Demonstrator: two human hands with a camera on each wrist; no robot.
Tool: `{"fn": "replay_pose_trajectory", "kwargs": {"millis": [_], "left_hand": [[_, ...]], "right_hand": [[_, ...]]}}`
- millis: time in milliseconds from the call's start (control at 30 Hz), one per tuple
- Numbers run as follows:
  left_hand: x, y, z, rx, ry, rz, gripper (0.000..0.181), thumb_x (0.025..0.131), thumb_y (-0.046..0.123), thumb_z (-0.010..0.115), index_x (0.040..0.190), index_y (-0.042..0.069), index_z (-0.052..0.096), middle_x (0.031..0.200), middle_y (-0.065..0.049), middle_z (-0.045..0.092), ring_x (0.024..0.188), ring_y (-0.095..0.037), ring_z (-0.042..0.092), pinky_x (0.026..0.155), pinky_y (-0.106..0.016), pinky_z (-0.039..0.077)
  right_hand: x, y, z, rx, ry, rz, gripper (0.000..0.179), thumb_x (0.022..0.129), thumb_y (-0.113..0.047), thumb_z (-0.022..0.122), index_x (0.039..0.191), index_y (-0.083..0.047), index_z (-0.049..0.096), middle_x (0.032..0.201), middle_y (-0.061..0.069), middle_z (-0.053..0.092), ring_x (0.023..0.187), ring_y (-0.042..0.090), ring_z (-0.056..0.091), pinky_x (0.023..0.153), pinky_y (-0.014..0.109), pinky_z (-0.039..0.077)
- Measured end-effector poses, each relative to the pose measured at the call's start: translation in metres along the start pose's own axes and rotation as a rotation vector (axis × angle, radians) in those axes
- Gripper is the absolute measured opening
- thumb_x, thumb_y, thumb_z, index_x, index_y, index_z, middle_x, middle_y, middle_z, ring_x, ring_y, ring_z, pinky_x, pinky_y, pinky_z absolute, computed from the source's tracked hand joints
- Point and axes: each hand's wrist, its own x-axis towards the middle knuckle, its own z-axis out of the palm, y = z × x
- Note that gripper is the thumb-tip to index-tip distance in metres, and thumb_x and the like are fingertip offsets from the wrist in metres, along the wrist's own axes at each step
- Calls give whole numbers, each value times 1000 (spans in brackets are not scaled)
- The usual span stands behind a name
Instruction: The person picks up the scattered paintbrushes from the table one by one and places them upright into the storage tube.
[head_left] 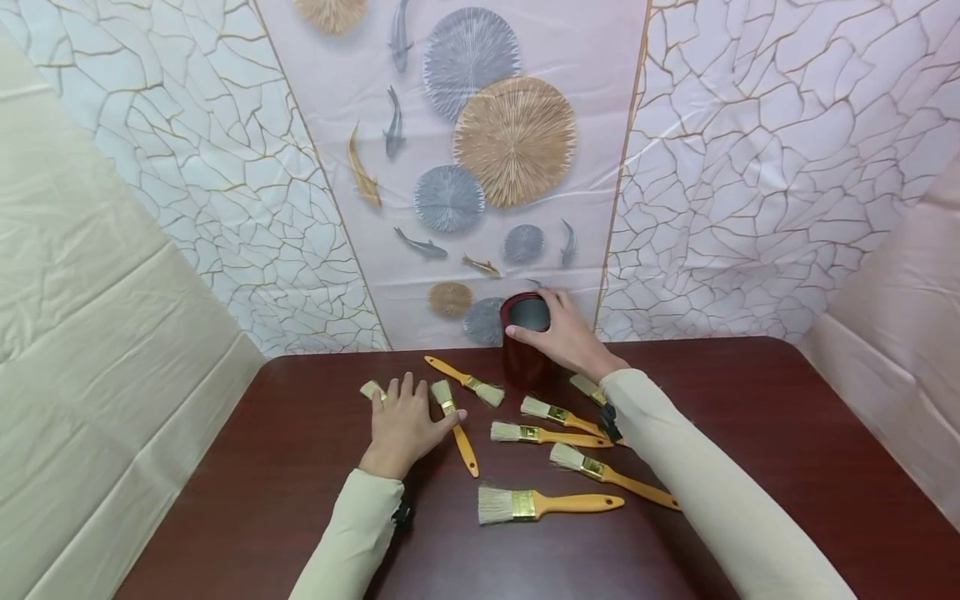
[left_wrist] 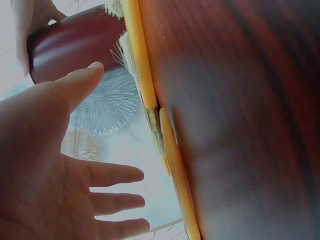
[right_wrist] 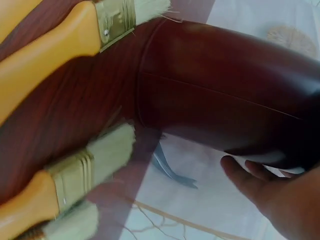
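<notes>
A dark red cylindrical cup (head_left: 521, 358) stands upright at the table's back edge. My right hand (head_left: 566, 333) grips it near the top, thumb on the near side of the rim and fingers around the far right side. In the right wrist view the cup wall (right_wrist: 215, 85) is smooth with a thin seam. My left hand (head_left: 405, 421), fingers spread, hovers low at the left. Beneath its thumb lies a yellow-handled paintbrush (head_left: 466, 450); the bristles of another paintbrush (head_left: 371, 388) poke out past its fingers, the rest hidden. The left wrist view shows the palm (left_wrist: 40, 165) holding nothing.
A paintbrush (head_left: 457, 374) lies just left of the cup. Several more lie to the right, including a wide one (head_left: 551, 504) nearest me; my right sleeve (head_left: 697, 467) partly covers some. A patterned cloth wall (head_left: 510, 142) rises behind the dark wooden table (head_left: 262, 483).
</notes>
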Motion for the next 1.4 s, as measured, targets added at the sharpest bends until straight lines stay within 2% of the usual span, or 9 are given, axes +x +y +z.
{"fn": "replay_pose_trajectory", "kwargs": {"millis": [267, 367, 467, 533, 633, 733, 833, 933, 1400], "left_hand": [[2, 2, -3, -34, 6, 3, 91, 93, 74, 63, 145, 0, 61, 154, -26, 52, 141, -46, 49, 115, -70, 33], [3, 1, -3, -81, 28, 10, 86, 94, 70, 65, 142, -1, 63, 145, -25, 60, 131, -45, 56, 111, -67, 40], [4, 1, -3, -178, 39, 6, 77, 96, 63, 68, 136, -3, 67, 121, -21, 70, 109, -40, 67, 96, -58, 53], [6, 1, -4, -285, 1, -20, 70, 97, 58, 71, 131, -4, 68, 98, -15, 74, 88, -32, 71, 79, -49, 58], [9, 2, -8, -444, -69, -81, 56, 98, 49, 74, 116, -3, 70, 70, -7, 67, 59, -22, 65, 56, -37, 52], [14, 6, -12, -514, -112, -142, 46, 98, 44, 76, 90, 0, 70, 55, -5, 60, 46, -21, 61, 47, -31, 45], [20, 11, -12, -487, -87, -167, 50, 97, 41, 78, 65, 6, 62, 49, -4, 54, 41, -23, 59, 43, -30, 42], [24, 17, -10, -439, -73, -178, 55, 95, 40, 80, 56, 10, 56, 46, -3, 50, 37, -21, 57, 40, -30, 42], [26, 19, 2, -561, -200, -244, 36, 93, 22, 83, 67, 2, 70, 52, -6, 64, 46, -20, 67, 42, -32, 54]], "right_hand": [[4, 0, 1, 7, 35, -16, 105, 90, -68, 72, 168, -13, 28, 162, 18, 33, 127, 38, 55, 98, 55, 52], [1, -3, 3, 13, 44, -31, 103, 90, -67, 73, 167, -13, 30, 161, 18, 35, 125, 37, 55, 96, 53, 53], [-5, -7, 6, 30, 41, -34, 102, 89, -64, 76, 166, -13, 33, 159, 17, 37, 126, 36, 54, 96, 51, 53], [-9, -11, 8, 39, 29, -33, 102, 88, -64, 77, 165, -13, 33, 159, 16, 37, 125, 35, 55, 96, 51, 54], [-12, -17, 10, 44, 13, -27, 103, 88, -67, 76, 165, -15, 32, 159, 14, 36, 122, 35, 57, 94, 50, 54], [-14, -23, 11, 42, 8, -25, 102, 88, -68, 75, 165, -17, 32, 159, 13, 36, 120, 34, 59, 93, 51, 55], [-15, -24, 10, 37, 8, -24, 102, 88, -69, 75, 165, -18, 32, 157, 12, 37, 119, 34, 59, 93, 51, 55], [-17, -24, 9, 32, -2, -22, 103, 88, -69, 75, 165, -18, 32, 155, 12, 38, 118, 33, 59, 93, 51, 55], [-23, -16, 13, 25, 4, -14, 102, 87, -69, 75, 165, -18, 32, 156, 12, 38, 115, 34, 60, 90, 52, 56]]}}
